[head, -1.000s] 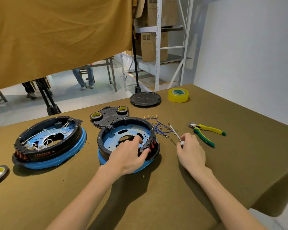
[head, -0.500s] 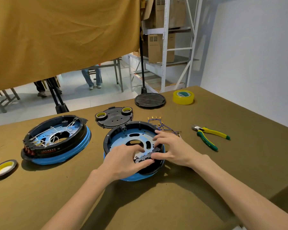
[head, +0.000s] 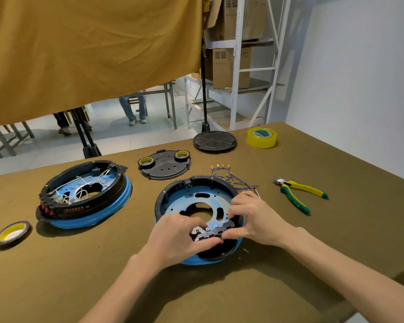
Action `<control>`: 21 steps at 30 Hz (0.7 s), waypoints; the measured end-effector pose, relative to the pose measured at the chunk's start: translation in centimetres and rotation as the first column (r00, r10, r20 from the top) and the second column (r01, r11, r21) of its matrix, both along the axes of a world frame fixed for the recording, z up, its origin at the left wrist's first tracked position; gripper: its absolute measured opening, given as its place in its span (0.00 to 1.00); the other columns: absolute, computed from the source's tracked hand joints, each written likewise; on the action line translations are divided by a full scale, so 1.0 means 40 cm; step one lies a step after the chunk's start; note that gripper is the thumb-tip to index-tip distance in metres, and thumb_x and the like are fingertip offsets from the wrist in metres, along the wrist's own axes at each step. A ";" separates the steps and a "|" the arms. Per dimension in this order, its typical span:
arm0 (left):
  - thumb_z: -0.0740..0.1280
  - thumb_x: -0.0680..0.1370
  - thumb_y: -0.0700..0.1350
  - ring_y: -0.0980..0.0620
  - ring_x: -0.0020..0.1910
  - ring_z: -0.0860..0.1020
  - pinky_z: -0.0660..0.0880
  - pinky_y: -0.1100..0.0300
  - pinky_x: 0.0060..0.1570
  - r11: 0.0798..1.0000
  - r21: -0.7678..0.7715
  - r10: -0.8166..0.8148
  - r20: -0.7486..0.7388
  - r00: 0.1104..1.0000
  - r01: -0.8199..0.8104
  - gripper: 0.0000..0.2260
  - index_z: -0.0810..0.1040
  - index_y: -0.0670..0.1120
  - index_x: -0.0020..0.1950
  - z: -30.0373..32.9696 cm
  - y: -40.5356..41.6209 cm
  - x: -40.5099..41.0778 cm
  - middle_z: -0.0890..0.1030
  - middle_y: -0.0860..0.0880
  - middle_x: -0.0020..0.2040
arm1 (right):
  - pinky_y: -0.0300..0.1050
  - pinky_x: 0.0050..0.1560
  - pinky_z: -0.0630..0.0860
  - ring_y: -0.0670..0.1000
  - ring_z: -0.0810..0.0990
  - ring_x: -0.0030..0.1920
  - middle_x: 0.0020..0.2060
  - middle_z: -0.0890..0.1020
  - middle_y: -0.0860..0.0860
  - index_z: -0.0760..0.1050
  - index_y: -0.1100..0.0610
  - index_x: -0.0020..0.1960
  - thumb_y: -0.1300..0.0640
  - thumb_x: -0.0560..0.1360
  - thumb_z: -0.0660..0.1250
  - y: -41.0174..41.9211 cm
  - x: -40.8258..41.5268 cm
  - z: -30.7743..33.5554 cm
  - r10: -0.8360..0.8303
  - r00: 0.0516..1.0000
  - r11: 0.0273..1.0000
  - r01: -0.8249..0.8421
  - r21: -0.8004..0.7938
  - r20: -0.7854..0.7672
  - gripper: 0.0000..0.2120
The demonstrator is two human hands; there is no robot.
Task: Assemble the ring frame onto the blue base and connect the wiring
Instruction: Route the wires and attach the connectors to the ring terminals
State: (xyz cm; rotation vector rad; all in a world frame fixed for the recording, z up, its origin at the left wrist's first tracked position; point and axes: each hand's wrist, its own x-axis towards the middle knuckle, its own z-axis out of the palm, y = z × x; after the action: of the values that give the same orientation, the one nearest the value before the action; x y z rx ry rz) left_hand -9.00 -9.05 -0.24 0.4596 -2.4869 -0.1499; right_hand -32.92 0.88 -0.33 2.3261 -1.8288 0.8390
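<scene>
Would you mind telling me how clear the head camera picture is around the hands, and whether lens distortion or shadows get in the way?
Head view: left hand and right hand look sharp; soft shadows fall beneath the forearms onto the table; the shelving uprights lean, from wide-angle distortion.

- Bright, even daylight; brightest on the white wall (head: 359,78) at upper right and the pale floor (head: 135,136) at centre left.
- Soft shadows fall toward the lower frame beneath both forearms and the blue base (head: 197,261).
- No harsh glare.
- Wide-angle bowing: shelving (head: 237,66) uprights lean.
- Focus fairly sharp throughout; slight softness at the corners.
</scene>
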 end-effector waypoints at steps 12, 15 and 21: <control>0.65 0.74 0.71 0.59 0.35 0.71 0.64 0.72 0.42 0.996 0.004 0.083 -0.163 0.983 -0.084 0.23 0.86 0.54 0.50 -0.029 0.012 0.020 0.74 0.64 0.32 | 0.49 0.56 0.68 0.49 0.66 0.37 0.33 0.70 0.47 0.72 0.52 0.33 0.32 0.68 0.73 -0.010 0.029 0.002 -0.033 0.999 0.999 0.033 -0.024 -0.021 0.25; 0.63 0.75 0.73 0.63 0.35 0.66 0.60 0.75 0.40 0.998 0.009 0.055 -0.171 0.984 -0.054 0.23 0.85 0.56 0.51 -0.033 0.011 0.025 0.68 0.67 0.34 | 0.46 0.55 0.66 0.47 0.65 0.38 0.33 0.68 0.46 0.67 0.48 0.35 0.28 0.69 0.70 0.008 0.036 -0.002 -0.045 0.997 0.999 0.043 -0.032 -0.057 0.25; 0.63 0.75 0.72 0.64 0.34 0.68 0.60 0.74 0.41 1.000 -0.018 -0.003 -0.135 0.991 0.000 0.24 0.85 0.54 0.50 -0.032 -0.001 0.027 0.80 0.64 0.37 | 0.48 0.56 0.68 0.48 0.66 0.38 0.34 0.70 0.46 0.72 0.52 0.35 0.27 0.69 0.69 0.014 0.045 0.024 -0.087 0.989 0.995 0.093 0.040 -0.123 0.27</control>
State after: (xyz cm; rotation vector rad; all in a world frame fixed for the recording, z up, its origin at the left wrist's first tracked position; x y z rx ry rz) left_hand -7.90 -9.08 -1.53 0.4256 -2.3540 -0.1543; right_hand -31.11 1.44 0.65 2.2470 -1.9050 0.6365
